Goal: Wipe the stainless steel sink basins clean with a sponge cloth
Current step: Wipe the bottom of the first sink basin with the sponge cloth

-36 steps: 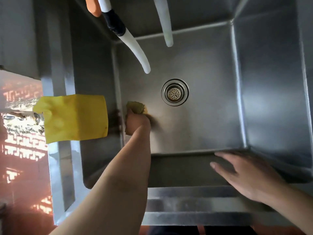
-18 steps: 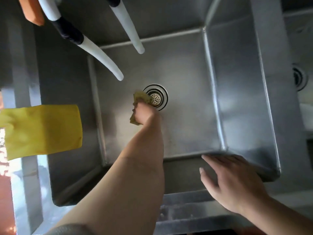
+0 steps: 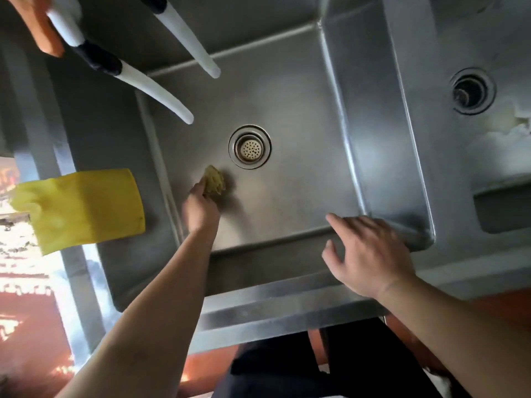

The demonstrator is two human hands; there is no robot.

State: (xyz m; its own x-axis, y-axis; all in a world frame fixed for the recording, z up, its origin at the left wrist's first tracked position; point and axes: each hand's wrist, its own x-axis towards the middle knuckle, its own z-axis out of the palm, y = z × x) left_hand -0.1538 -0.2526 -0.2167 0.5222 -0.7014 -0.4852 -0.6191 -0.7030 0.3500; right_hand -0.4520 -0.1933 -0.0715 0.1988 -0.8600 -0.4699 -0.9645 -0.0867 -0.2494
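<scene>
My left hand (image 3: 199, 206) reaches down into the left steel basin (image 3: 301, 173) and grips a crumpled yellow-green sponge cloth (image 3: 214, 180), pressing it on the basin floor just left of and below the round drain strainer (image 3: 250, 147). My right hand (image 3: 370, 254) rests with straight, spread fingers on the basin's front rim near the divider, holding nothing. A second basin (image 3: 488, 156) with a dark drain hole (image 3: 471, 91) lies to the right.
Two white hoses (image 3: 161, 97) (image 3: 191, 43) hang over the basin's back left. A yellow rubber glove (image 3: 83, 208) lies over the left rim. An orange object (image 3: 43, 27) sits at the top left. White residue (image 3: 514, 124) lies in the right basin.
My left hand has slid the sponge cloth from beside the drain back toward the lower left of it. The view has shifted, showing more of the right basin. My right hand stays on the rim.
</scene>
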